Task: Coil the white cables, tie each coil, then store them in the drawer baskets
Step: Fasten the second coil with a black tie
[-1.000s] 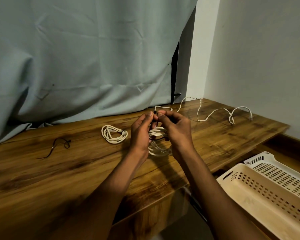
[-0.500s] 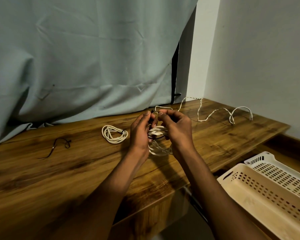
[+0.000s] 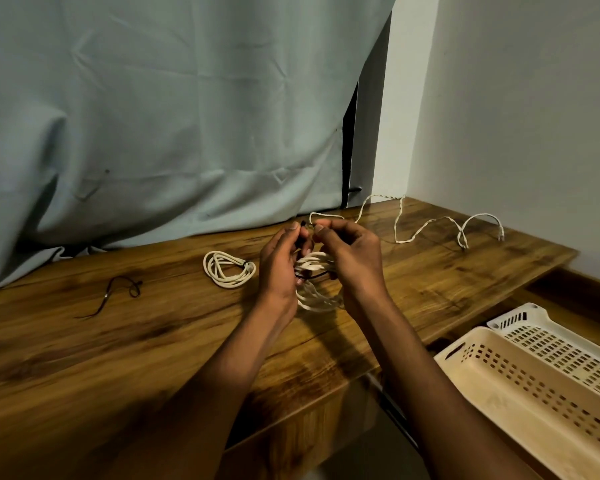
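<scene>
Over the middle of the wooden table (image 3: 118,358), my left hand (image 3: 279,268) and my right hand (image 3: 352,261) hold a coil of white cable (image 3: 314,268) between them. A thin black tie (image 3: 310,276) runs round the coil, and both hands pinch its ends above the coil. Left of my hands a tied white coil (image 3: 227,270) lies flat on the table. A loose white cable (image 3: 430,225) snakes across the far right of the table. Two cream drawer baskets (image 3: 520,386) stand open at the lower right.
A spare black tie (image 3: 118,291) lies on the left of the table. A grey curtain (image 3: 170,116) hangs behind the table, and a pale wall (image 3: 516,116) closes the right side. The table's front edge runs diagonally above the baskets.
Both hands have shifted slightly while working the black tie above the coil. The coil has stayed between them and everything else on the table is unmoved.
</scene>
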